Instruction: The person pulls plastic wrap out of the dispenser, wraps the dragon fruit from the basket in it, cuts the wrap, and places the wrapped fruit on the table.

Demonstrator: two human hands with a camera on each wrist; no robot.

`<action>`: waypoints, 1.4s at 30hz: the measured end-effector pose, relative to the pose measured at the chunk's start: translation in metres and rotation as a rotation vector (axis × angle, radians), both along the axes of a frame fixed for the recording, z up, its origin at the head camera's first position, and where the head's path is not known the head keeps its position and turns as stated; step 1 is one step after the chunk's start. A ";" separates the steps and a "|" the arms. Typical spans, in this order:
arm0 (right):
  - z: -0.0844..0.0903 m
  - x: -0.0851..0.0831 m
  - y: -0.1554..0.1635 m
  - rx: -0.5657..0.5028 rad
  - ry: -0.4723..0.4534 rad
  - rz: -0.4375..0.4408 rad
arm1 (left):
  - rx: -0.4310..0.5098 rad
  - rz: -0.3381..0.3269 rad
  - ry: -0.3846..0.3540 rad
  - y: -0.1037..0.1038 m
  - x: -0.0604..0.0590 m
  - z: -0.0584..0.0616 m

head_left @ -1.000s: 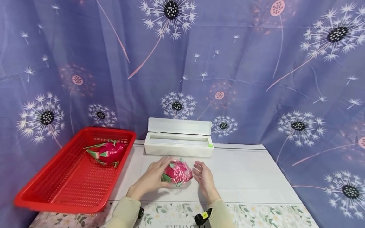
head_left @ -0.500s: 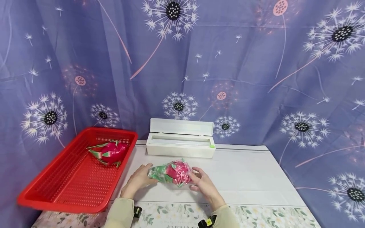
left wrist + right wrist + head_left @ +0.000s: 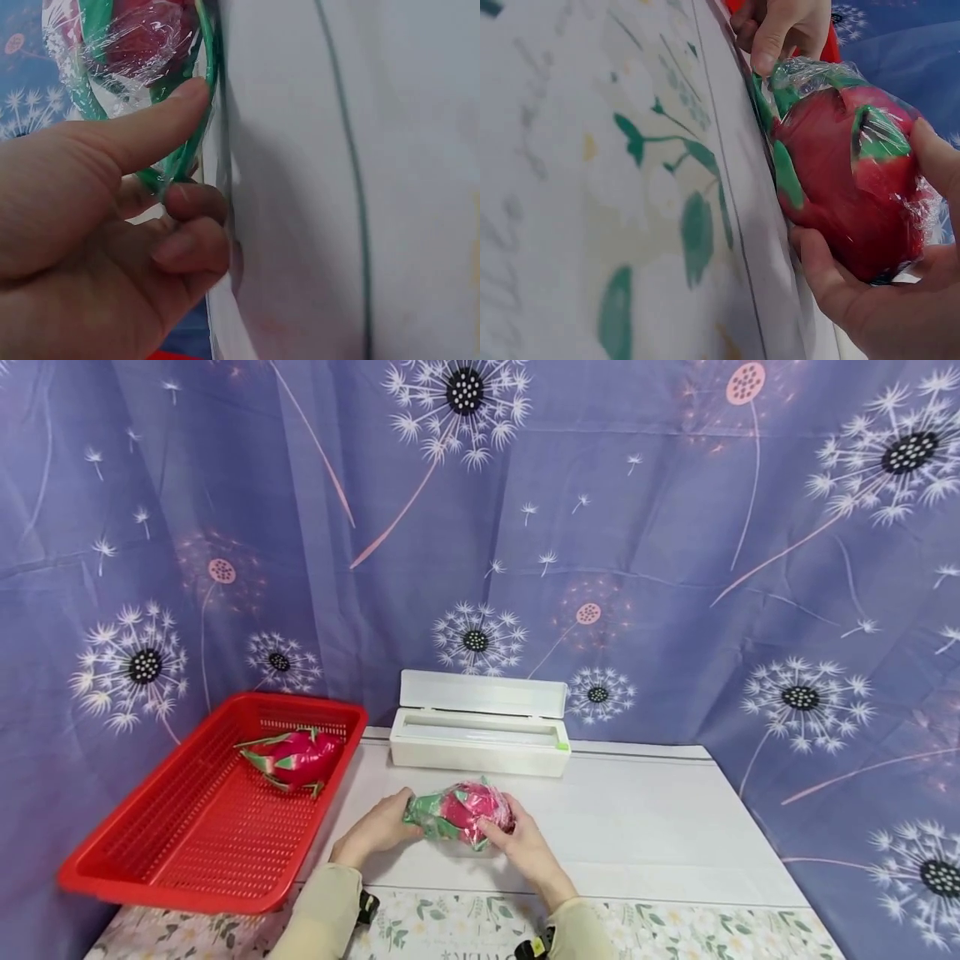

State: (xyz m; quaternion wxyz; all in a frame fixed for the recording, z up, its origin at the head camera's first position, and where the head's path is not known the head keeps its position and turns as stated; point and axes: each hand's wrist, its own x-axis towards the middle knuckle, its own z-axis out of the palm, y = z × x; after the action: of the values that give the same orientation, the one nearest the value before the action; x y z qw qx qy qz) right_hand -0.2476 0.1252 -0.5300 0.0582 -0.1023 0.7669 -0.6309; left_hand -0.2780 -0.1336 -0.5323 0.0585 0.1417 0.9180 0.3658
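Note:
A pink dragon fruit (image 3: 468,810) wrapped in clear cling film lies on its side on the white tabletop, its green tips toward the left. My left hand (image 3: 381,822) pinches the green tip end; in the left wrist view the thumb and fingers (image 3: 196,202) close about the film-covered tips. Round the blunt end curls my right hand (image 3: 528,852), with its thumb on the near side of the fruit. The right wrist view shows the dragon fruit (image 3: 847,180) between the thumb and fingers (image 3: 821,270), the film bunched at that end.
At the left stands a red plastic basket (image 3: 217,893) holding another dragon fruit (image 3: 296,758). Behind my hands is a white cling film box (image 3: 480,756) with its lid raised. A floral strip (image 3: 442,922) runs along the front, and a blue dandelion curtain (image 3: 645,527) encloses the back.
The left hand has gone from the fruit's body to its green tips. The right hand, at first apart from the fruit, now grips the blunt end. The view has shifted slightly.

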 end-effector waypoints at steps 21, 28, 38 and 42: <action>0.030 0.021 0.133 -0.089 -0.151 -0.217 | 0.484 -0.200 -0.157 0.094 -0.018 0.044; 0.037 0.038 0.189 -0.036 -0.119 -0.227 | 0.635 -0.144 -0.180 0.158 -0.007 0.033; 0.057 0.032 0.252 -0.024 -0.096 -0.210 | 0.819 -0.020 -0.122 0.237 -0.015 0.022; 0.067 0.015 0.273 -0.034 -0.118 -0.171 | 0.847 0.008 -0.117 0.260 -0.029 0.023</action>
State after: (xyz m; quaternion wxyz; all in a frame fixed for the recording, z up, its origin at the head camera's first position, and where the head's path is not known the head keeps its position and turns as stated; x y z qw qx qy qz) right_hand -0.2326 0.3980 -0.4626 0.0477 -0.0002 0.7573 -0.6513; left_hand -0.3070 0.1262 -0.5093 0.0458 0.1284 0.6823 0.7182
